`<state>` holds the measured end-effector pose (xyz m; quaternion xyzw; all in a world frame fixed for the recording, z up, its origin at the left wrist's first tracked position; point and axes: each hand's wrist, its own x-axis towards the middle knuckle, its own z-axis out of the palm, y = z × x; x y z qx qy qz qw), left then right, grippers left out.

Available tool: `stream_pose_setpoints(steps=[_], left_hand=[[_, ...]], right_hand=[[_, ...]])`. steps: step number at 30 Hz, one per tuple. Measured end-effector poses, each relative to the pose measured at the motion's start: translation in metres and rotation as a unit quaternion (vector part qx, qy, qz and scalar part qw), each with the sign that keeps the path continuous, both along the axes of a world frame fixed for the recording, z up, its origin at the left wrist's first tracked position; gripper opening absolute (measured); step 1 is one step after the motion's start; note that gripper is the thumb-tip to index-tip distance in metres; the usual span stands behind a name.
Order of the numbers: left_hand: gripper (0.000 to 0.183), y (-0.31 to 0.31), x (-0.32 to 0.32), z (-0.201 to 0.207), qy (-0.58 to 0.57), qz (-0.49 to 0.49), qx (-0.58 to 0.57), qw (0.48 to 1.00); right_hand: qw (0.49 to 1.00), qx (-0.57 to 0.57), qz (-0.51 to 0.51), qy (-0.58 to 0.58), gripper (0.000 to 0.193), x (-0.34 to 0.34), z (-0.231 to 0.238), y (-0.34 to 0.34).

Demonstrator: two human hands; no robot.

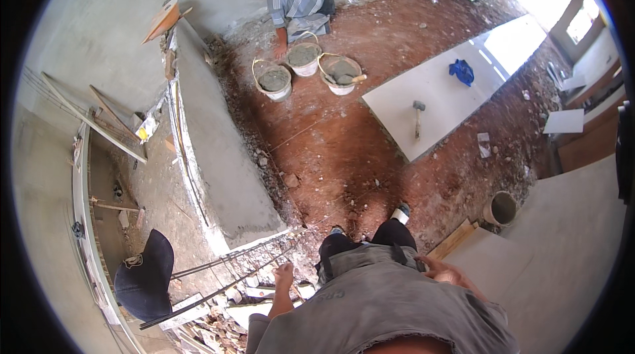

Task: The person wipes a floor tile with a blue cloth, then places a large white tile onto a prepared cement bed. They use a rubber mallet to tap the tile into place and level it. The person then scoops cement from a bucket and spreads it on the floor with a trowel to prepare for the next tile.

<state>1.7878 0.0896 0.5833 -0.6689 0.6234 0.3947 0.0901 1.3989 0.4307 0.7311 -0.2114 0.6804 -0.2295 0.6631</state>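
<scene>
My left hand hangs beside my left hip with its fingers curled in, and nothing shows in it. It is nearest the dark steel bars that stick out from the end of a low plastered wall. My right hand lies at my right hip against the hem of my grey shirt, fingers stretched out and apart, holding nothing I can see. Ahead on the red earth floor lies a large pale tile, with a rubber mallet and a crumpled blue cloth on it.
A co-worker crouches by several buckets of grey mortar, one holding a wooden-handled trowel. A round bucket stands at right beside leaning pale slabs. Rubble and a dark cap are at lower left.
</scene>
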Motion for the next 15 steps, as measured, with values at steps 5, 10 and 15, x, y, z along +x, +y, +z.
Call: stream_pose_setpoints(steps=[5, 10, 15], left_hand=[[0.046, 0.002, 0.029, -0.007, -0.007, 0.014, 0.014, 1.0], [0.045, 0.0, 0.051, -0.018, -0.006, -0.017, 0.01, 1.0], [0.044, -0.01, 0.067, -0.037, 0.032, 0.002, 0.059, 0.998]], right_hand=[[0.985, 0.018, 0.097, 0.143, 0.088, 0.002, -0.013, 0.006], [0.961, -0.221, -0.05, 0.161, 0.085, 0.026, -0.082, -0.006], [0.989, -0.056, 0.038, 0.13, 0.089, 0.033, -0.051, -0.006]])
